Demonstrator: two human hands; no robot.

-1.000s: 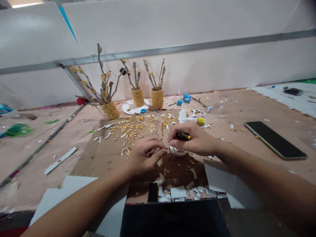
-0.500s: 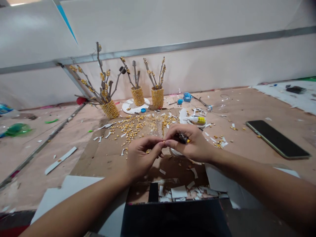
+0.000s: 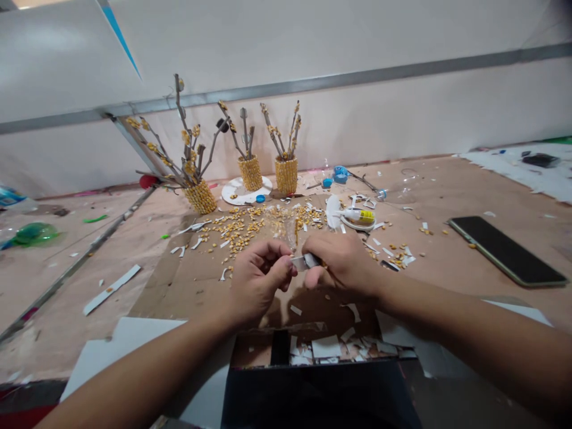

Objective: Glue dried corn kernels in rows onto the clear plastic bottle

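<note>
White panels behind a pale brown work surface

White wall panels [image 3: 313, 36] rise behind the brown surface [image 3: 447, 190]. A grey metal rail [image 3: 357, 78] runs across them. At the left a second rail [image 3: 134, 146] slants down towards the surface. A thin blue stripe [image 3: 121, 43] marks the upper left panel, and a light strip [image 3: 27, 3] glows at the top left edge.

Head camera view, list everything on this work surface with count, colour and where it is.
twig pots: three, yellow, kernel-covered, far edge of the cardboard
loose kernels: many, yellow, scattered beyond the hands
glue tube: one, white and yellow, right of the kernels
phone: one, black, far right
paper scraps: many, white, near edge
cardboard: one, brown, under the hands
pale strip: one, silvery, between both hands
left hand: grip on the strip's left end
right hand: grip on its right end
</note>
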